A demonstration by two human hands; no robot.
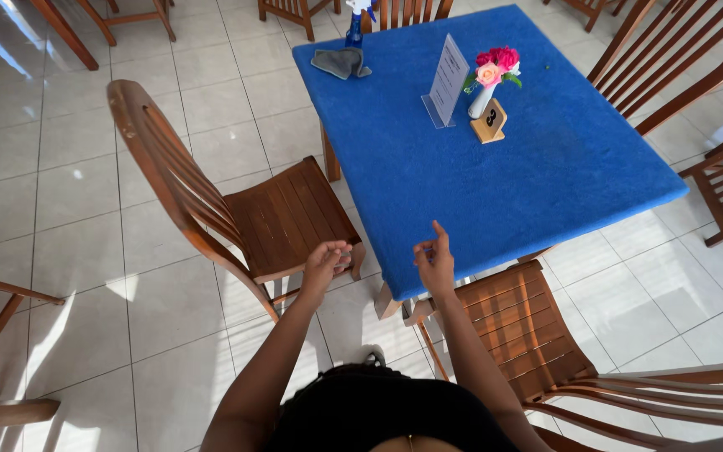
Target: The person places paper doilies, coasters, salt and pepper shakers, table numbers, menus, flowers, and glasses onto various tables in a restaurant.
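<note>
My left hand (pixel 325 262) hovers over the front edge of a wooden chair seat (pixel 290 219), fingers curled loosely, holding nothing. My right hand (pixel 436 259) is raised at the near corner of the blue-covered table (pixel 495 192), index finger pointing up, other fingers partly bent, also with nothing in it. Both hands are apart from the cloth and the chair.
On the table stand a clear menu holder (pixel 447 82), a white vase of pink flowers (pixel 489 77), a wooden number block (pixel 489 122), a grey cloth (pixel 339 61) and a blue spray bottle (pixel 356 23). Wooden chairs surround the table; one seat (pixel 522 331) is below my right arm. Tiled floor.
</note>
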